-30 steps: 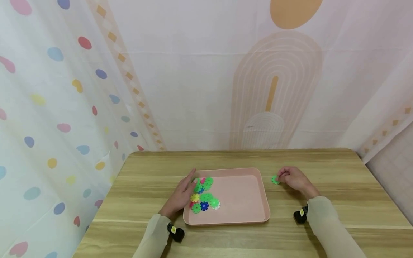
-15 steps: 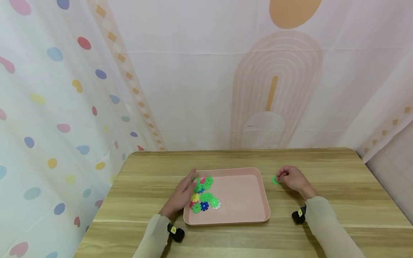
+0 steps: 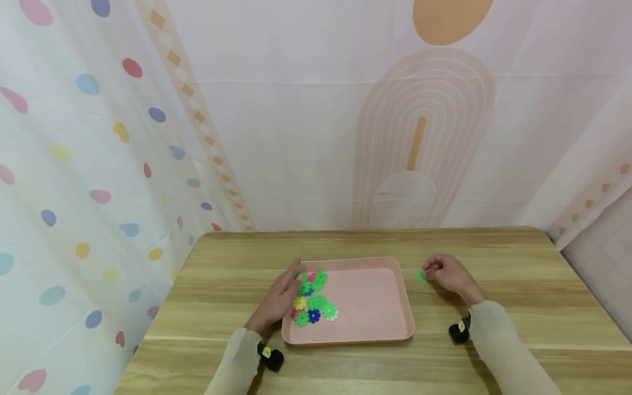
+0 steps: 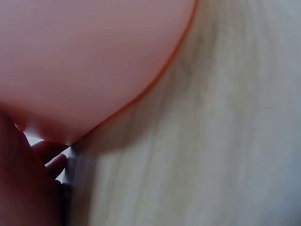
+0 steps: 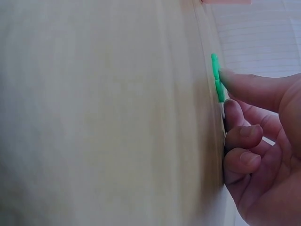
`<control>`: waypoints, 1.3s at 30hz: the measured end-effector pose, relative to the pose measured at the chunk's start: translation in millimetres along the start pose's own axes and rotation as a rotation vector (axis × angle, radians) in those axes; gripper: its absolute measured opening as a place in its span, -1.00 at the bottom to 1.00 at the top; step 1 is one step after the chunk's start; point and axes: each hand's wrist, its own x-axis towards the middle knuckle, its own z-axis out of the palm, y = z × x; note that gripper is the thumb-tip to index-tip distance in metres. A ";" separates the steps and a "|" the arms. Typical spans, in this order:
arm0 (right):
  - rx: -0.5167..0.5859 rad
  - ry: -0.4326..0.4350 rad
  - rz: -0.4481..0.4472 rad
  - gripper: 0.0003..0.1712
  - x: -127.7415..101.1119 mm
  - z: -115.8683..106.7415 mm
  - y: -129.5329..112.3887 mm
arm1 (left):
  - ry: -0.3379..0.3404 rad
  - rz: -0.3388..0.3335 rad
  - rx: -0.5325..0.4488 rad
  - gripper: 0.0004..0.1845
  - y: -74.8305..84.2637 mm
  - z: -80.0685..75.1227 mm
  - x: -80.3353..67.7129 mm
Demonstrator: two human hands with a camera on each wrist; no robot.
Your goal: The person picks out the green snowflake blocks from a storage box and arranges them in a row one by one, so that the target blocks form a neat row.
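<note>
In the head view, a pink tray (image 3: 365, 307) holds several notched plastic discs, including green discs (image 3: 317, 302), a blue disc (image 3: 314, 315) and a yellow disc (image 3: 299, 302). My left hand (image 3: 276, 300) holds the tray's left rim, thumb over the inner side and fingers along the outside. Its fingers (image 4: 56, 165) show against the tray wall in the left wrist view. To the right of the tray, my right hand (image 3: 448, 274) pinches a green notched disc (image 5: 217, 77) low at the table surface. The thumb presses its face; the index fingertip is at its lower edge.
The wooden table (image 3: 237, 252) runs back to a patterned curtain (image 3: 296, 137), with more curtain along its left side. A black wrist camera (image 3: 271, 359) sits on the left wrist and another wrist camera (image 3: 459, 332) on the right.
The green disc under the right fingertips shows less of its face than a second ago, more covered or tilted. The left hand and tray have stayed in place.
</note>
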 end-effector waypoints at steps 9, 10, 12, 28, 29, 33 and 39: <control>-0.031 0.022 -0.034 -0.81 -1.0 -2.8 -6.9 | -0.002 -0.008 -0.004 -0.38 1.5 1.0 1.2; -0.031 0.024 -0.037 -0.80 -0.8 -3.0 -9.5 | -0.002 -0.007 -0.006 -0.38 1.6 0.9 1.3; -0.036 0.028 -0.049 -0.80 0.2 -3.1 -16.1 | -0.002 -0.009 -0.011 -0.38 1.3 0.7 1.6; 0.021 -0.097 -0.204 -0.86 18.0 19.9 -91.5 | 0.016 -0.004 -0.018 -0.40 -5.5 -2.8 2.1; 0.019 -0.113 -0.222 -0.86 19.3 22.4 -95.8 | 0.017 -0.001 -0.017 -0.40 -5.1 -2.7 1.8; -0.011 -0.191 -0.282 -0.85 24.0 34.7 -109.7 | 0.012 0.032 -0.002 -0.38 -2.7 -2.7 1.6; -0.029 -0.396 -0.299 -0.81 29.7 62.8 -128.4 | 0.003 0.044 -0.013 -0.39 -0.7 -2.8 0.2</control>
